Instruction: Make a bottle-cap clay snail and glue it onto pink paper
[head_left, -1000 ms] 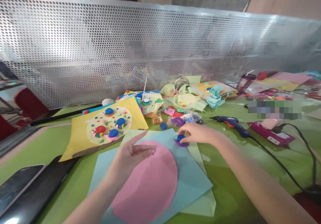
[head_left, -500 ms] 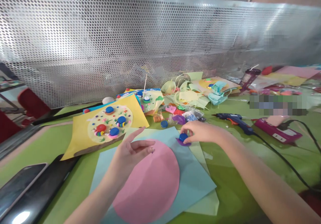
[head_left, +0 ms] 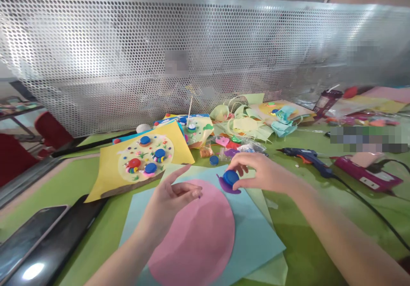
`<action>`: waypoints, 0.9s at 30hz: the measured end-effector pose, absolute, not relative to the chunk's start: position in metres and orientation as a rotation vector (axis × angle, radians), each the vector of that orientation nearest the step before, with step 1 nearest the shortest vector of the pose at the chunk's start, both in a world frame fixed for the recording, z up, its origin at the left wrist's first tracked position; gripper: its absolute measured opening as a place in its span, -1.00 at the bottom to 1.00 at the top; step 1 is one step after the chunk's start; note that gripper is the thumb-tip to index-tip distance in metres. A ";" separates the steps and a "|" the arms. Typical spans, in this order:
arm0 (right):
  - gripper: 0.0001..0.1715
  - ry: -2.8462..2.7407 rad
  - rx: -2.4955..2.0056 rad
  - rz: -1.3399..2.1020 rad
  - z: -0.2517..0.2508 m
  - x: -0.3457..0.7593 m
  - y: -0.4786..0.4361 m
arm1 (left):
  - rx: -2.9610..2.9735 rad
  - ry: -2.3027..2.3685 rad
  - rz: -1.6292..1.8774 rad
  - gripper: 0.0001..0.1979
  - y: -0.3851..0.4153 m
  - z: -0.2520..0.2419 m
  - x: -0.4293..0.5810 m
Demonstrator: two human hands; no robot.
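My right hand (head_left: 259, 172) grips a blue bottle cap (head_left: 230, 177) by its edge, between thumb and fingers. Along the cap's lower side runs a strip of purple clay (head_left: 226, 186), pointed at its left end, giving a snail-like shape. My left hand (head_left: 171, 198) hovers over a pink paper circle (head_left: 198, 234), its thumb and index finger pinched with a tiny purple bit (head_left: 199, 197) at the tips. The circle lies on a light blue paper sheet (head_left: 253, 230), which overlaps a pale green sheet (head_left: 272, 269).
A decorated yellow card (head_left: 109, 166) with bottle caps lies left, near two dark phone-like devices (head_left: 28, 230). Another blue cap (head_left: 214, 160) and bagged clay (head_left: 231, 152) sit beyond the sheets. Right are a glue gun (head_left: 307, 157), its cable and a power strip (head_left: 365, 175). A perforated metal panel (head_left: 144, 55) stands behind.
My right hand has lifted the cap and purple clay up and slightly left, tilting them. My left hand keeps its pinch over the pink circle. The whole view has shifted a little.
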State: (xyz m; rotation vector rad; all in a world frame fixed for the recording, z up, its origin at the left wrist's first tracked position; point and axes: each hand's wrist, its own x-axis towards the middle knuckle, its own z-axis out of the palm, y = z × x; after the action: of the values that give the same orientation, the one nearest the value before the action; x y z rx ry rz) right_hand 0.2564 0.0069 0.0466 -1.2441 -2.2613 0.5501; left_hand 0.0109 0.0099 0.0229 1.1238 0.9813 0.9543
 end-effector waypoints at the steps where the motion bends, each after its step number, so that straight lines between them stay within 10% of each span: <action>1: -0.62 -2.254 -1.135 0.513 0.047 0.253 0.003 | 1.099 0.971 0.957 -0.17 0.010 0.022 0.011; 27: -0.63 -2.484 -0.794 -0.012 0.037 0.229 -0.017 | 0.869 0.902 0.884 -0.01 -0.003 0.020 0.019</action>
State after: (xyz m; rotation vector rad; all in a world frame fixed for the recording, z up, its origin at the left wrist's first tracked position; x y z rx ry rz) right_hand 0.2287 -0.0171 0.0367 -0.7943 -2.4837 -0.0117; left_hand 0.0192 -0.0026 0.0198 0.8690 0.9016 0.8842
